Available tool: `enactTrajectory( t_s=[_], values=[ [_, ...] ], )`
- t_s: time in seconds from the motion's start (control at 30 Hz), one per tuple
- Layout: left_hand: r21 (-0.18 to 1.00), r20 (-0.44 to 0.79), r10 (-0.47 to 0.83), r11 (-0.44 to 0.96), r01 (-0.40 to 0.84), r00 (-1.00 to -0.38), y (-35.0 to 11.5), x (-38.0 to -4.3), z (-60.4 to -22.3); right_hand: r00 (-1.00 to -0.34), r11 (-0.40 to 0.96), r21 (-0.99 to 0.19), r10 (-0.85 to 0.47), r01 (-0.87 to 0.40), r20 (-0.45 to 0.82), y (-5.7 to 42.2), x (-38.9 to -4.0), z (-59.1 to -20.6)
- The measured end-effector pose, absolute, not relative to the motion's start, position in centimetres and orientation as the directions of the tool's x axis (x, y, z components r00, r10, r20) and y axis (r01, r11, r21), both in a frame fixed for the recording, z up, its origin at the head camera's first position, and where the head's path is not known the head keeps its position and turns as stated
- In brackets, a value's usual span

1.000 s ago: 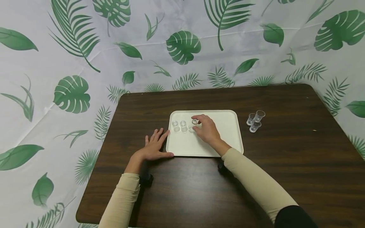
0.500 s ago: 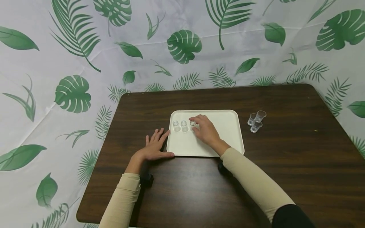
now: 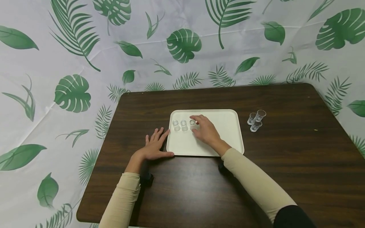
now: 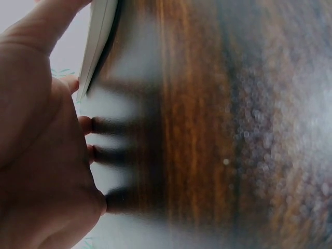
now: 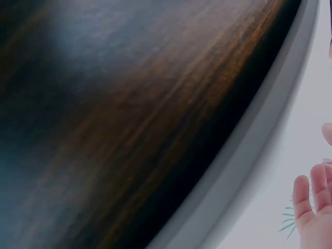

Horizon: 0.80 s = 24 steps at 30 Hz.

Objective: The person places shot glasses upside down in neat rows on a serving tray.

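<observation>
My right hand (image 3: 206, 130) curves round a small clear shot glass (image 3: 192, 122), thumb on the near side and fingers on the far side. This glass stands in the left half of a cream tray (image 3: 211, 147), at the right end of a short row. Left of it stand two more shot glasses (image 3: 175, 124). My left hand (image 3: 154, 148) lies spread at the tray's left side, thumb at the near corner and index fingertip at the left rim. The left wrist view shows its palm (image 4: 41, 135). Only fingers (image 5: 302, 199) of the right hand show in its wrist view.
Three clear shot glasses (image 3: 256, 126) stand close together on the dark wooden table (image 3: 299, 142), right of the tray. A leaf-printed cloth (image 3: 182, 72) hangs behind the table and along its left side.
Since one second ago, the shot glass at my right hand has shifted slightly left, into line with the other two. My left hand has kept its place at the tray.
</observation>
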<state>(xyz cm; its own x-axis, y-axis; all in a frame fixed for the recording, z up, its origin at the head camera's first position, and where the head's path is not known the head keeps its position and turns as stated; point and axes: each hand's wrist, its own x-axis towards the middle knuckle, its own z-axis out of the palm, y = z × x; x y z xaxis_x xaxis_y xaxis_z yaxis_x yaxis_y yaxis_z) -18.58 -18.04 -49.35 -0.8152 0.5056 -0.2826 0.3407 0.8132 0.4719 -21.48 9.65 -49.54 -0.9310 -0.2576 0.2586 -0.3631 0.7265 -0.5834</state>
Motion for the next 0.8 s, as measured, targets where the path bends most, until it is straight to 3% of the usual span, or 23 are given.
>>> enactTrajectory(
  t_s=[0.43, 0.8],
  values=[
    [0.489, -0.264, 0.516, 0.800, 0.348, -0.815, -18.1, -18.6, -49.3, -0.932, 0.693, -0.627, -0.214, -0.355, 0.291, 10.8, -20.9, -49.2],
    [0.481, -0.266, 0.516, 0.803, 0.352, -0.815, -18.2, -18.8, -49.7, -0.912, 0.523, -0.755, -0.129, -0.396, 0.389, 13.8, -20.4, -47.1]
  ],
)
